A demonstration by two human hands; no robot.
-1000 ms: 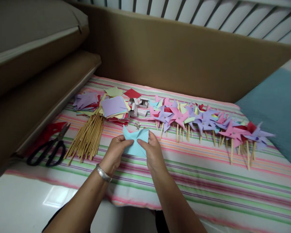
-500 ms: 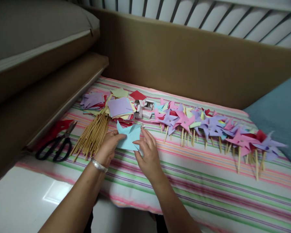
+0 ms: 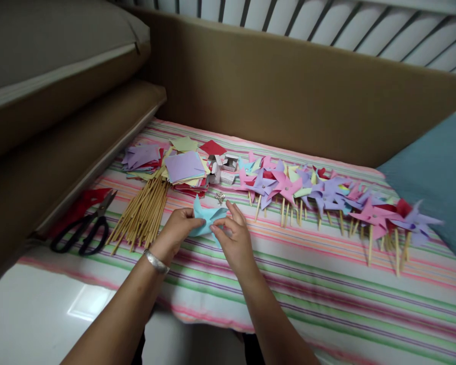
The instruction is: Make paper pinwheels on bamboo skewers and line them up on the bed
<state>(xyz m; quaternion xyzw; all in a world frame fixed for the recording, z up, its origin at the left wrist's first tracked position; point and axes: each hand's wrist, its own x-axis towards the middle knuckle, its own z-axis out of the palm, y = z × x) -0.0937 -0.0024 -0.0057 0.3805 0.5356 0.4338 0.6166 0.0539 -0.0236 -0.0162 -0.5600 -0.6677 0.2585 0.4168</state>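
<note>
A light-blue paper pinwheel (image 3: pixel 207 217) is between my two hands, its corners folded in toward the middle. My left hand (image 3: pixel 178 228) grips its left side, thumb on top near the centre. With thumb and forefinger, my right hand (image 3: pixel 233 233) pinches the folded paper close to the centre, the other fingers raised. Just beyond the paper lies a small heap of shiny metal pins (image 3: pixel 220 196). A bundle of thin wooden sticks (image 3: pixel 140 215) rests left of my left hand. Behind them sits a stack of coloured paper squares (image 3: pixel 184 167).
Finished pinwheels (image 3: pixel 287 187) on sticks spread along the right. Black-handled scissors (image 3: pixel 87 228) lie at the left on red material (image 3: pixel 70 215). Small open white boxes (image 3: pixel 226 170) stand behind the pins. Brown cushions (image 3: pixel 79 126) border the left, a brown panel (image 3: pixel 269 96) the back.
The blue paper has gone from mostly flat to having its corners curled in. My right fingers have moved from its lower right edge to its centre.
</note>
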